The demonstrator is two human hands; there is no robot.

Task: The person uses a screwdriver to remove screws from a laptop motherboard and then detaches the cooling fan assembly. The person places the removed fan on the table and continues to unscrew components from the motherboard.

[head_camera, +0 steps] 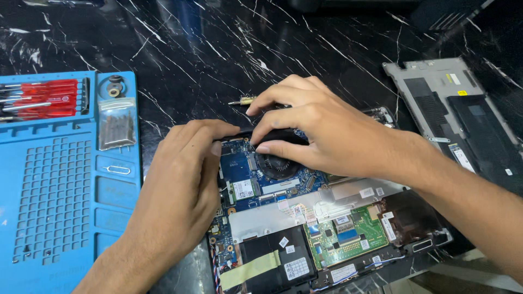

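An electronics repair workshop: an opened laptop [327,218] beside a blue silicone repair mat [60,185] holding red-handled screwdrivers [46,98] on a black marble counter [218,43].

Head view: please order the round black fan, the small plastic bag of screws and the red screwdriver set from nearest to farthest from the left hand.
From the left hand:
1. Round black fan, just right of its fingertips.
2. Small plastic bag of screws, to its left on the blue mat.
3. Red screwdriver set, far left corner.
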